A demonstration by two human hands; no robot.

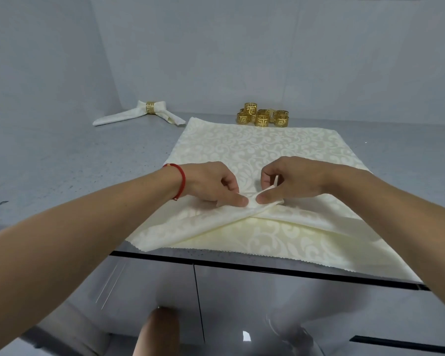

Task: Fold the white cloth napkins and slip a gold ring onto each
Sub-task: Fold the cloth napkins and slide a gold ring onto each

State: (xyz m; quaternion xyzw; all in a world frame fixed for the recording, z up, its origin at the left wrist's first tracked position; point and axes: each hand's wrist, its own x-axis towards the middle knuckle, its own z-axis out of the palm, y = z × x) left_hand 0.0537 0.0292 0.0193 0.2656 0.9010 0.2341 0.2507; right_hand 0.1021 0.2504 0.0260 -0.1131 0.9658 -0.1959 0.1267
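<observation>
A cream-white patterned napkin [257,147] lies spread on the grey counter, with its two near corners folded inward so they cross at the middle. My left hand [211,183] pinches one folded corner against the cloth. My right hand [290,179] pinches the other corner, which meets the first between my fingertips. Several gold rings [263,116] stand in a cluster just beyond the napkin's far edge. A finished folded napkin [139,114] with a gold ring around it lies at the far left.
The grey counter [62,163] ends in a front edge just below the napkin, with glossy cabinet doors [242,304] underneath. A pale wall [216,47] rises behind the rings. A red cord bracelet circles my left wrist.
</observation>
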